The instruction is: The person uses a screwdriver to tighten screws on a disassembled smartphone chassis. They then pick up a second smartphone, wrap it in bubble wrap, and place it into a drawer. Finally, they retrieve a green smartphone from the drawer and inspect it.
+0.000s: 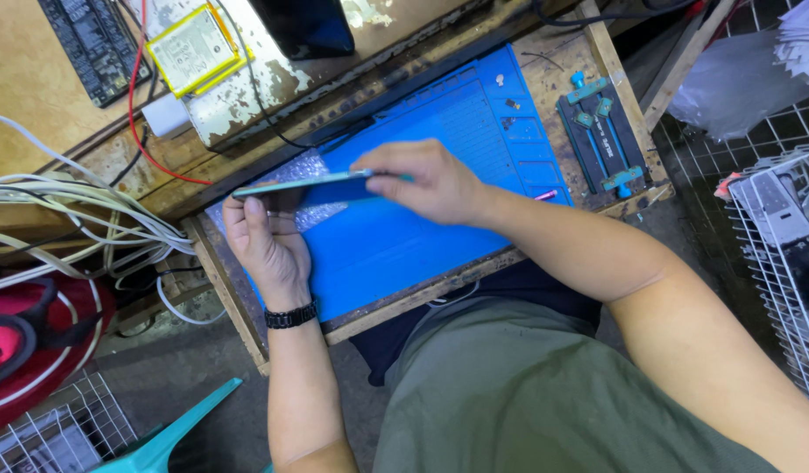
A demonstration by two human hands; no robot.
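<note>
Over the blue work mat (pixel 395 245) on the wooden desk (pixel 439 285), both hands are on a slim phone (pixel 303 187), held edge-on and level just above the mat. Left hand (pixel 266 245) grips the near-left end, fingers (pixel 247 210) curled up around its edge; a black watch (pixel 290 316) sits on that wrist. Right hand (pixel 430 182) clamps the other end, fingers closed along the top of the phone. Beneath it, a patch of bubble wrap (pixel 303 166) lies on the mat's far-left corner. Small screws (pixel 512 104) rest in the mat's shallow compartments at the far edge, and a pink-tipped tool (pixel 547 194) lies near the right rim. Right of the mat, a blue-clamped holder jig (pixel 600 131) lies on the desk. Far right, a white wire basket (pixel 785 254) holds grey and dark items I can't make out. Up top, a yellow-edged battery (pixel 194 48) with a red wire (pixel 137 88).
</note>
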